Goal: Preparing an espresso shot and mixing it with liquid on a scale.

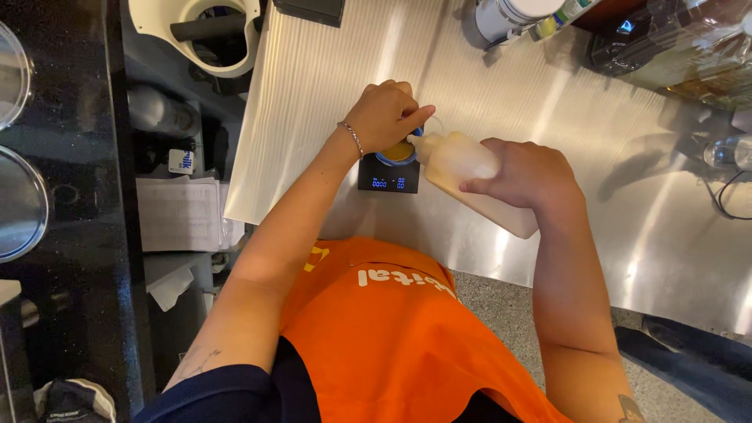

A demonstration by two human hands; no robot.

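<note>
A small black digital scale (388, 177) with a lit blue display sits on the steel counter (548, 110). On it stands a blue-rimmed cup (398, 153) holding amber liquid. My left hand (388, 116) rests over the cup, fingers curled around its rim, a bracelet on the wrist. My right hand (523, 172) grips a pale squeeze bottle (470, 178) filled with yellowish liquid, tipped on its side with its nozzle pointing into the cup.
A white machine part with a dark handle (211, 35) sits at the top left. Containers (513, 17) and clear wrapped bottles (681, 47) line the counter's far edge. Papers (180, 211) lie on a lower shelf at left. I wear an orange apron (392, 329).
</note>
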